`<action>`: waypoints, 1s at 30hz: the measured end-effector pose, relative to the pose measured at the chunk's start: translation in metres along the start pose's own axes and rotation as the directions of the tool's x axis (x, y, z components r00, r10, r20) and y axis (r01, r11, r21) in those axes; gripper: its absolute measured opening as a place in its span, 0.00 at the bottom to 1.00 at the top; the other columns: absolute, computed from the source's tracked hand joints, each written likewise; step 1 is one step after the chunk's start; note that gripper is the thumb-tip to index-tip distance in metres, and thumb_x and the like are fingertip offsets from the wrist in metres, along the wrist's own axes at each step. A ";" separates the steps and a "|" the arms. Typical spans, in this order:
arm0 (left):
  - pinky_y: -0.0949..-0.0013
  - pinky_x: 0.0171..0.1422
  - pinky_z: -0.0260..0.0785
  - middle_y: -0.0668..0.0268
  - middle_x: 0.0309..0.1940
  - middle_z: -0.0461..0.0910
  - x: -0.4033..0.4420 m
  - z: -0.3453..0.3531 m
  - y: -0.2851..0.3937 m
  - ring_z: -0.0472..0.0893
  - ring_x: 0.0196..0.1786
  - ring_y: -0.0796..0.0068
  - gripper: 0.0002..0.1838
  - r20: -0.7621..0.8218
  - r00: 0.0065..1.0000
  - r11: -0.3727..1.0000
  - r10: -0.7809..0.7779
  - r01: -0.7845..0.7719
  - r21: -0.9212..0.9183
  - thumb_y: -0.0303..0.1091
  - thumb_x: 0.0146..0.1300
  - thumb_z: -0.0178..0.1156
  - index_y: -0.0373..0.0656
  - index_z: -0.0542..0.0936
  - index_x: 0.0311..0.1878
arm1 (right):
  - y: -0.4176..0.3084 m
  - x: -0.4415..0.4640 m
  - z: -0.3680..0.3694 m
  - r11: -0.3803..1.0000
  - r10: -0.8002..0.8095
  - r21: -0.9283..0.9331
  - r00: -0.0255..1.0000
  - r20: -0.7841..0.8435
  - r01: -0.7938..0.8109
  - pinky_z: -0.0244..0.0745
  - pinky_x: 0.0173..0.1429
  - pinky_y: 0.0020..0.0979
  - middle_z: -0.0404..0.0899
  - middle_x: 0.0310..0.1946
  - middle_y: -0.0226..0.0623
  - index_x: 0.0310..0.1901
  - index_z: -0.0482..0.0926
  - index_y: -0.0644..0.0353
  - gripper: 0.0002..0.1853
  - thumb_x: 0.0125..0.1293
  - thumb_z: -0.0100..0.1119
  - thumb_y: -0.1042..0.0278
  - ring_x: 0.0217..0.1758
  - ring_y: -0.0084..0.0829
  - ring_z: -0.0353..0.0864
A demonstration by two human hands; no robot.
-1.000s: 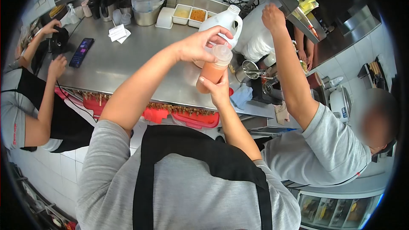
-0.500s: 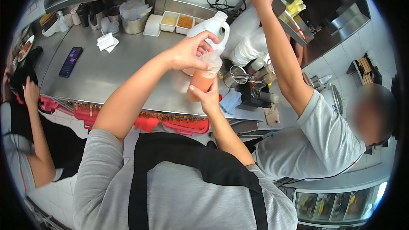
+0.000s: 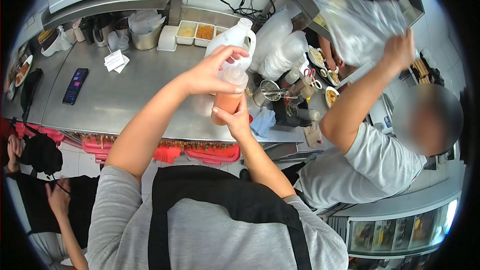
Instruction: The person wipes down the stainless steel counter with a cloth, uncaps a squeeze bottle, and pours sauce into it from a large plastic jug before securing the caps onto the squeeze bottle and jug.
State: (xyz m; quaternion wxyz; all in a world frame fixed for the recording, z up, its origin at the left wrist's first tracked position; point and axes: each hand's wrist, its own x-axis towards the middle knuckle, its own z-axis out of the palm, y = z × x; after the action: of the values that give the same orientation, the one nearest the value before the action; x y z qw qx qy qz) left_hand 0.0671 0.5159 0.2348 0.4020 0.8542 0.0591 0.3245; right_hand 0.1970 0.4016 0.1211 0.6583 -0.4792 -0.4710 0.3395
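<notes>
A clear-capped squeeze bottle (image 3: 226, 102) with orange-pink contents stands tilted in front of my chest. My right hand (image 3: 238, 121) is wrapped round its lower body, the thumb across the near side. At the top, my left hand (image 3: 212, 72) arches about the translucent cap (image 3: 235, 75). Its thumb lies against the cap's lower edge, while the other fingers are spread above and behind the cap, seemingly off it. Just beyond stands a white handled jug (image 3: 227, 39), partly hidden by my left hand.
A phone (image 3: 75, 86) and white paper slips (image 3: 116, 61) lie on the steel counter (image 3: 145, 90). Food tubs (image 3: 187, 31) line the back. Stacked cups (image 3: 280, 57) and a metal cup (image 3: 266, 93) stand right, beside a blue cloth (image 3: 263, 121). Co-workers flank me; one holds a plastic bag (image 3: 362, 27).
My left fingers have shifted and uncurled somewhat about the cap; my right hand keeps its hold. The right co-worker's arm has swung rightward, now with a plastic bag. The left co-worker's hands moved.
</notes>
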 end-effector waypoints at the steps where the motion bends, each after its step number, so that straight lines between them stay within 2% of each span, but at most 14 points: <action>1: 0.64 0.64 0.61 0.63 0.56 0.74 0.000 0.001 0.001 0.72 0.57 0.71 0.37 0.012 0.998 0.998 -0.063 0.064 -0.005 0.28 0.47 0.63 0.49 0.63 0.64 | -0.002 0.000 0.000 1.000 0.002 -0.030 1.000 -0.002 -0.002 0.70 0.58 0.32 0.72 0.52 0.36 0.63 0.60 0.60 0.42 0.47 0.74 0.70 0.53 0.28 0.74; 3: 0.63 0.66 0.60 0.63 0.56 0.74 0.003 0.001 -0.001 0.72 0.58 0.71 0.38 0.041 0.981 0.982 -0.189 0.190 -0.011 0.29 0.46 0.63 0.49 0.62 0.64 | -0.003 -0.001 -0.001 0.999 0.013 -0.033 1.000 0.002 -0.013 0.70 0.58 0.32 0.73 0.52 0.36 0.62 0.61 0.60 0.41 0.47 0.74 0.70 0.54 0.28 0.74; 6: 0.65 0.65 0.61 0.67 0.47 0.74 0.004 0.006 -0.017 0.73 0.53 0.72 0.41 0.075 0.996 0.946 -0.057 0.078 -0.316 0.34 0.45 0.68 0.50 0.62 0.65 | -0.001 -0.004 -0.001 0.999 0.032 0.010 0.999 -0.033 -0.032 0.70 0.58 0.32 0.73 0.52 0.36 0.61 0.61 0.60 0.40 0.47 0.74 0.70 0.54 0.29 0.74; 9: 0.65 0.63 0.61 0.68 0.43 0.75 0.005 0.010 -0.019 0.73 0.51 0.73 0.42 0.107 0.994 0.872 -0.014 0.065 -0.485 0.36 0.46 0.72 0.49 0.61 0.65 | 0.001 -0.005 -0.002 1.000 0.015 0.019 0.999 -0.046 -0.015 0.70 0.58 0.32 0.73 0.52 0.36 0.61 0.61 0.60 0.41 0.47 0.74 0.70 0.54 0.28 0.74; 12: 0.63 0.65 0.61 0.64 0.47 0.76 0.003 0.019 -0.028 0.72 0.56 0.73 0.39 -0.032 0.996 0.971 -0.079 0.069 -0.230 0.32 0.51 0.68 0.48 0.60 0.66 | 0.000 -0.006 -0.004 1.000 0.017 0.023 0.998 -0.055 -0.015 0.70 0.59 0.32 0.73 0.52 0.36 0.62 0.61 0.60 0.41 0.47 0.74 0.70 0.54 0.28 0.74; 15: 0.62 0.65 0.61 0.61 0.54 0.76 0.000 0.016 -0.036 0.71 0.61 0.71 0.39 -0.032 0.989 0.939 -0.144 0.127 -0.320 0.32 0.53 0.68 0.48 0.60 0.66 | -0.004 -0.007 -0.002 0.999 0.006 0.042 0.997 -0.074 -0.003 0.70 0.59 0.31 0.73 0.52 0.35 0.62 0.61 0.60 0.41 0.47 0.74 0.71 0.54 0.28 0.74; 18: 0.63 0.64 0.63 0.63 0.53 0.76 -0.003 0.014 -0.036 0.71 0.60 0.73 0.39 0.014 0.994 0.869 -0.112 0.105 -0.483 0.32 0.51 0.69 0.49 0.61 0.66 | -0.007 -0.009 -0.003 0.999 0.010 0.046 0.995 -0.096 -0.006 0.70 0.59 0.31 0.73 0.52 0.35 0.62 0.61 0.60 0.41 0.47 0.74 0.71 0.54 0.27 0.74; 21: 0.63 0.63 0.64 0.63 0.53 0.76 -0.002 0.017 -0.035 0.72 0.59 0.73 0.39 0.081 0.987 0.753 -0.136 0.156 -0.639 0.30 0.50 0.70 0.48 0.62 0.65 | -0.007 -0.009 -0.004 0.999 -0.007 0.048 0.994 -0.111 0.013 0.71 0.58 0.31 0.73 0.52 0.36 0.61 0.61 0.60 0.40 0.47 0.74 0.70 0.53 0.28 0.74; 22: 0.63 0.64 0.64 0.62 0.53 0.75 -0.002 0.020 -0.032 0.72 0.59 0.73 0.39 0.060 0.986 0.804 -0.158 0.164 -0.572 0.30 0.50 0.70 0.47 0.62 0.65 | -0.006 -0.009 -0.004 0.998 -0.022 0.049 0.993 -0.115 0.028 0.71 0.57 0.31 0.73 0.51 0.36 0.61 0.61 0.60 0.40 0.48 0.74 0.70 0.53 0.28 0.74; 25: 0.63 0.64 0.65 0.61 0.54 0.75 0.002 0.036 -0.010 0.73 0.58 0.70 0.39 -0.023 0.977 0.921 -0.213 0.193 -0.339 0.31 0.47 0.73 0.45 0.64 0.63 | -0.001 -0.008 -0.009 0.990 -0.017 -0.142 0.989 -0.144 -0.004 0.72 0.56 0.32 0.73 0.51 0.37 0.60 0.62 0.61 0.39 0.48 0.74 0.69 0.52 0.28 0.75; 26: 0.63 0.64 0.65 0.61 0.54 0.75 0.002 0.039 -0.009 0.73 0.59 0.70 0.39 -0.045 0.976 0.940 -0.212 0.191 -0.283 0.32 0.47 0.73 0.45 0.64 0.62 | -0.005 -0.010 -0.007 0.995 0.033 -0.084 0.985 -0.167 -0.048 0.72 0.56 0.32 0.74 0.50 0.37 0.60 0.63 0.61 0.39 0.48 0.74 0.69 0.51 0.28 0.75; 28: 0.62 0.64 0.66 0.61 0.54 0.75 0.009 0.047 -0.016 0.73 0.60 0.70 0.40 -0.105 0.980 0.976 -0.170 0.153 -0.155 0.33 0.45 0.75 0.45 0.65 0.61 | 0.008 -0.009 -0.015 0.997 0.012 -0.079 0.989 -0.146 -0.024 0.73 0.55 0.31 0.74 0.50 0.37 0.61 0.62 0.61 0.40 0.48 0.74 0.69 0.51 0.28 0.76; 30: 0.63 0.61 0.67 0.63 0.51 0.78 0.015 0.054 -0.031 0.77 0.55 0.69 0.38 -0.130 0.982 0.963 -0.134 0.098 -0.253 0.41 0.42 0.77 0.46 0.68 0.56 | 0.006 -0.006 -0.013 0.973 -0.159 -0.191 0.974 -0.164 0.127 0.73 0.55 0.31 0.74 0.51 0.38 0.63 0.62 0.61 0.42 0.47 0.75 0.68 0.52 0.28 0.76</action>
State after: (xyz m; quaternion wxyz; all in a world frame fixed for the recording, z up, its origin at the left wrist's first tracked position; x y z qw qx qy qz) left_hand 0.1158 0.5071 0.1946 0.5174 0.7669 0.0979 0.3670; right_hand 0.2069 0.3943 0.1120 0.6747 -0.5297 -0.4722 0.2030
